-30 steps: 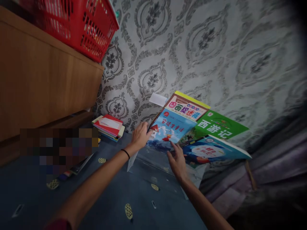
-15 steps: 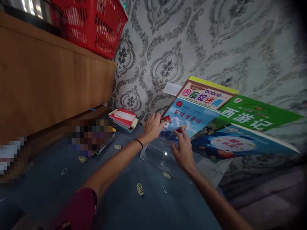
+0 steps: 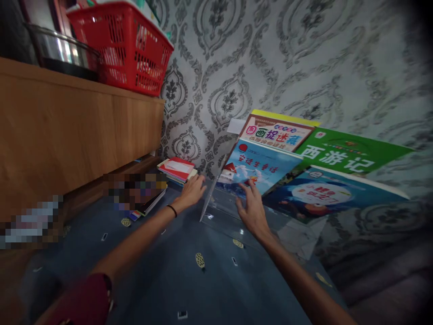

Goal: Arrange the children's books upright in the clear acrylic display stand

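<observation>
On the near dark-blue patterned cloth (image 3: 158,280), the clear plastic rack (image 3: 219,219) at right could tip if the right hand (image 3: 252,208) presses unevenly on the sky-blue picture book (image 3: 274,163) standing in it. That hand points forward, fingers loosely bent, grasping nothing; contact is unclear. Farther left, the left hand (image 3: 192,192) is outstretched, empty, beside a small red-topped book stack (image 3: 179,168).

Here the blue book (image 3: 267,164), propped in the clear rack (image 3: 218,214) before a brown-bordered book (image 3: 275,131), is fronted by the right hand (image 3: 253,210), fingers spread, while the left hand (image 3: 192,191), black-banded at the wrist, is poised just beside the red-topped pile (image 3: 177,169).
</observation>
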Tool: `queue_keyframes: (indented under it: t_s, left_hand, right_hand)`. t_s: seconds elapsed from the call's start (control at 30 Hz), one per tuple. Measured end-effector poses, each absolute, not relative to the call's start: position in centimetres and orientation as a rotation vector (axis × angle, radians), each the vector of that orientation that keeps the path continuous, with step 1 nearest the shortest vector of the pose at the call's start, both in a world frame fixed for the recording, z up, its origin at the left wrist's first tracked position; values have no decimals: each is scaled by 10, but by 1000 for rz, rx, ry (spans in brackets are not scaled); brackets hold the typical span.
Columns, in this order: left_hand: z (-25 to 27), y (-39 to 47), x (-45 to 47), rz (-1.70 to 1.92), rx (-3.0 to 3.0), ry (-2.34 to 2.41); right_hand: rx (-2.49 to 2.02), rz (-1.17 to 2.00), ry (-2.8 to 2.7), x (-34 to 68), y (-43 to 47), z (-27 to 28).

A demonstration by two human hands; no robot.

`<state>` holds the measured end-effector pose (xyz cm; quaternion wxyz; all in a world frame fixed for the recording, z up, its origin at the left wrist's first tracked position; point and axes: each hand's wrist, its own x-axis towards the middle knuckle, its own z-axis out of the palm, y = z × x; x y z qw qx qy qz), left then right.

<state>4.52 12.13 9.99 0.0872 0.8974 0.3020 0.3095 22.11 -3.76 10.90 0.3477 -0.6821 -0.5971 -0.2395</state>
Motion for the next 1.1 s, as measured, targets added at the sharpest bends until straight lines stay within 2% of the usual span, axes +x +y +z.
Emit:
queue_keyframes:
  t_s: [0.27, 0.43, 0.7, 0.9, 1.1]
  left_hand:
    - [82, 192, 19, 701, 2854, 1238]
    - [77, 226, 16, 556, 2988, 1170]
    - [83, 244, 10, 326, 3167, 983]
    - [91, 249, 12, 192, 3267, 890]
    - [94, 241, 21, 130, 3326, 818]
  right_hand:
    - [-1753, -563, -1530, 210, -50, 103]
    - [-1810, -428, -1540, 187, -80, 81]
    - [-1874, -172, -1485, 149, -127, 16]
    - [-1826, -101, -1404, 128, -135, -24]
    - [-1859, -127, -1408, 128, -137, -35]
